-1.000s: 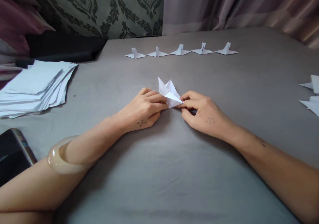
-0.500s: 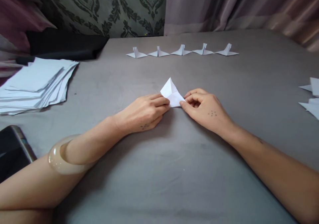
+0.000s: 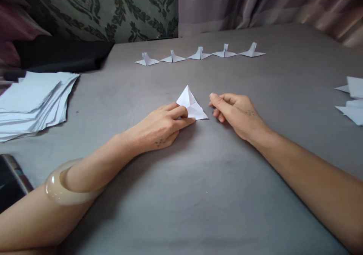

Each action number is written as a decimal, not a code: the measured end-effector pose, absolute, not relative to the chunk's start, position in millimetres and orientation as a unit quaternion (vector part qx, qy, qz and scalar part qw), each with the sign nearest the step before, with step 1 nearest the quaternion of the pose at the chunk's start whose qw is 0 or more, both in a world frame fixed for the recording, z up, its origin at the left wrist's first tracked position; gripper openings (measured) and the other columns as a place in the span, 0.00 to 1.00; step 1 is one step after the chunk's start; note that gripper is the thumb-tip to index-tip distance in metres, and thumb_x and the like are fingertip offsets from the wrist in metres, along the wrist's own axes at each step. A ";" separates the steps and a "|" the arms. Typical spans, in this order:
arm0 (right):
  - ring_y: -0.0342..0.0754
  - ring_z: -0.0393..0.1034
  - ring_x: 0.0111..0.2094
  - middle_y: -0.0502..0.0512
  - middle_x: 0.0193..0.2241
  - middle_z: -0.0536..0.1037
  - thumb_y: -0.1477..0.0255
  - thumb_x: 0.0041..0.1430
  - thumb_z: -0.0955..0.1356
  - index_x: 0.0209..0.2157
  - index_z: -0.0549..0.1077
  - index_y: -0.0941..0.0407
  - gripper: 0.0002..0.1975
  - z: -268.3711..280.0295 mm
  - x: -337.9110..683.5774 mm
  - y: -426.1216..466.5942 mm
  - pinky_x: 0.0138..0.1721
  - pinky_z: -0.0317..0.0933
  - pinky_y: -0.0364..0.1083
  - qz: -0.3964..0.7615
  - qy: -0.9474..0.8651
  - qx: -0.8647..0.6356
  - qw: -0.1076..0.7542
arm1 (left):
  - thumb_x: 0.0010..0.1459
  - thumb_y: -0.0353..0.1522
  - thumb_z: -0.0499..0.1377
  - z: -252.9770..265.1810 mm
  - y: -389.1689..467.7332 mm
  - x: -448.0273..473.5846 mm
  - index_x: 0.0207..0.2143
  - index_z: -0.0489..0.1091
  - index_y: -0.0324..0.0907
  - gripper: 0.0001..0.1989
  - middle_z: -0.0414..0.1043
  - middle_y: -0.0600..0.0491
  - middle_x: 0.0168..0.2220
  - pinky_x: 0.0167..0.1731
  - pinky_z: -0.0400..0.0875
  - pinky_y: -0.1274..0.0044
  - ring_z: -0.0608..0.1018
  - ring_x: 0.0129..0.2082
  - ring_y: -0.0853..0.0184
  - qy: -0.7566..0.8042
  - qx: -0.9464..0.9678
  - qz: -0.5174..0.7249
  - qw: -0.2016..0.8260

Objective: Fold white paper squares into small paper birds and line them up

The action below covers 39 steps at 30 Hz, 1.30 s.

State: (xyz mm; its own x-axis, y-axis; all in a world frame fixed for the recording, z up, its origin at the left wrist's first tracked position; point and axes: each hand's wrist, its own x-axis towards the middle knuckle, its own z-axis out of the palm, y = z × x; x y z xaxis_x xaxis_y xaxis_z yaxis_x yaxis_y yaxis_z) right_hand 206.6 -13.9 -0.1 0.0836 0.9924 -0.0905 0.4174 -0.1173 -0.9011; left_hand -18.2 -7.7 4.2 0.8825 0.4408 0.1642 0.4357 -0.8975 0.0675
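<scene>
A small folded piece of white paper [image 3: 190, 100] lies on the grey cloth, its point facing away from me and creases running across it. My left hand [image 3: 167, 124] holds its left and near side, with the fingers bent and pressed on the paper; that corner is hidden beneath them. To the right of the paper and apart from it, my right hand [image 3: 234, 113] is raised slightly. Its thumb rests against the curled fingers, with nothing visible between them.
Several folded paper figures [image 3: 199, 54] stand in a row at the back. Stacked white sheets [image 3: 34, 100] lie at left, before a black cloth [image 3: 62, 52]. A dark phone-like device [image 3: 13, 181] sits near my left arm. More folded paper [image 3: 354, 109] is at the right edge.
My right hand has let go of the paper's right corner and moved up and to the right. My left hand stays on the paper. The whole view has shifted slightly.
</scene>
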 end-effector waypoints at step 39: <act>0.41 0.69 0.21 0.54 0.29 0.79 0.73 0.53 0.64 0.42 0.74 0.58 0.14 -16.5 205.5 -5.7 0.20 0.58 0.41 0.451 -0.593 -0.518 0.421 | 0.60 0.39 0.59 -10.4 -3.4 -14.9 0.36 0.77 0.43 0.10 0.78 0.47 0.40 0.45 0.61 0.68 0.73 0.43 0.61 0.408 0.853 0.327 0.005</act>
